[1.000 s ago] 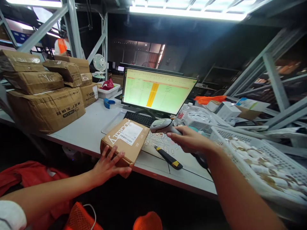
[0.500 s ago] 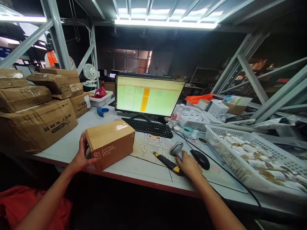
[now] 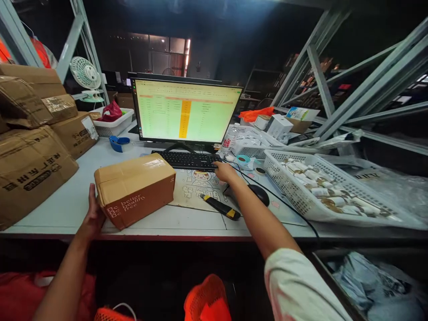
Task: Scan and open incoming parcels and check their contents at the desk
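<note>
Taped brown cartons (image 3: 31, 165) stand stacked on the left of the desk (image 3: 197, 227), with a pale fan (image 3: 85, 72) beyond them. Just right of the stack, toward the far side, a white basket (image 3: 115, 125) holds something dark red, and a blue tape dispenser (image 3: 119, 143) sits nearer. The left hand (image 3: 92, 218) rests against the left end of a cardboard box (image 3: 138, 178), its grip spread, fingers pointing up. That box lies near the desk's front edge, left of centre, its near side printed "Be better". Behind it, a lit monitor (image 3: 185, 111) shows a table with an orange column, and a black keyboard (image 3: 182, 159) lies in front of the screen. A black and yellow utility knife (image 3: 220, 207) lies on a printed mat (image 3: 187, 194) right of the box. The right hand (image 3: 224, 171) reaches the keyboard's right end with a finger; whether its grip is spread or closed I cannot tell. A black mouse (image 3: 260, 195) lies right of the forearm. Farther right, a perforated white crate (image 3: 276, 171) holds many small pale pieces.
</note>
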Tool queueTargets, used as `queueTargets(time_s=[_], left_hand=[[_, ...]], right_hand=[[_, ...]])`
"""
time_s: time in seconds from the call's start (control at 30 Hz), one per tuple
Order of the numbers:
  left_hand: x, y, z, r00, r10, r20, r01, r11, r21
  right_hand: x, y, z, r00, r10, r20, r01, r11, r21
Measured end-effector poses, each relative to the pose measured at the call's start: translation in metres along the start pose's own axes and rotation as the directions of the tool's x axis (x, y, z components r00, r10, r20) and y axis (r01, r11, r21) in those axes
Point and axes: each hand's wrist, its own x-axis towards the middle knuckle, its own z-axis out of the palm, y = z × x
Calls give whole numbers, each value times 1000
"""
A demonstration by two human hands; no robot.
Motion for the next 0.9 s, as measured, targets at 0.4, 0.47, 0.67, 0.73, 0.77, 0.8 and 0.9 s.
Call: queueTargets(time_s=[0.4,0.47,0.67,0.73,0.77,0.8,0.9], left_hand=[[4,-5,2,998,-51,-45,47,996,-76],[7,-6,0,994,-70,-79,66,996,-62],[18,34,24,950,162,-268,-104,970,218],[26,55,41,933,160,-323,-108,979,172],[32,64,49,931,99,-350,-55,990,133],[38,72,56,928,16,-372,22,995,99],[58,85,63,913,-206,-353,232,972,33]], right_hand=[[57,-23,39,991,43,126,-39,999,-34],[59,-24,38,991,30,127,-28,999,-20],[55,-28,28,991,18,129,-18,1000,-2],[50,-27,28,987,54,151,-52,999,-13],[48,-26,29,983,71,170,-68,997,-19],[45,-26,29,978,82,189,-79,997,-24],[38,-25,28,974,70,218,-66,998,-26]])
